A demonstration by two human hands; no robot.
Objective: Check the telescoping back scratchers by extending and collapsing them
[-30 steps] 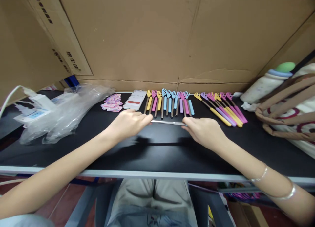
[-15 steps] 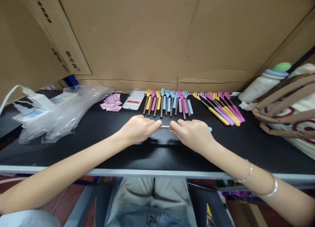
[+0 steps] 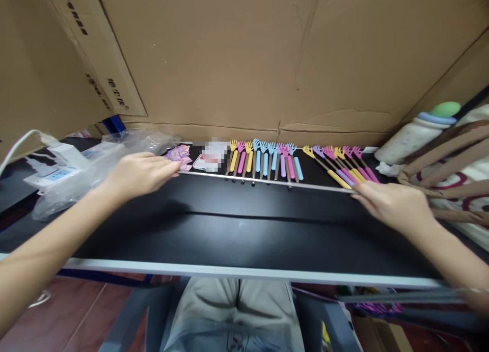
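A telescopic back scratcher is stretched between my hands above the black desk, its thin metal rod drawn out long. My left hand pinches one end of it, in front of the small pink-purple packets. At the other end, my right hand has its fingers closed round the scratcher; they hide that end. Behind the rod lies a row of short back scratchers with yellow, pink, blue and purple claws and sleeves. To the right, a slanted group of similar back scratchers reaches close to my right hand.
A phone lies by the packets. On the left are clear plastic bags and a power strip with a plug. A bottle and a bag stand on the right. Cardboard walls the back.
My hands have moved wide apart, the left one leftward and the right one rightward. The short rod between them is now drawn out long. Both hands keep hold of it.
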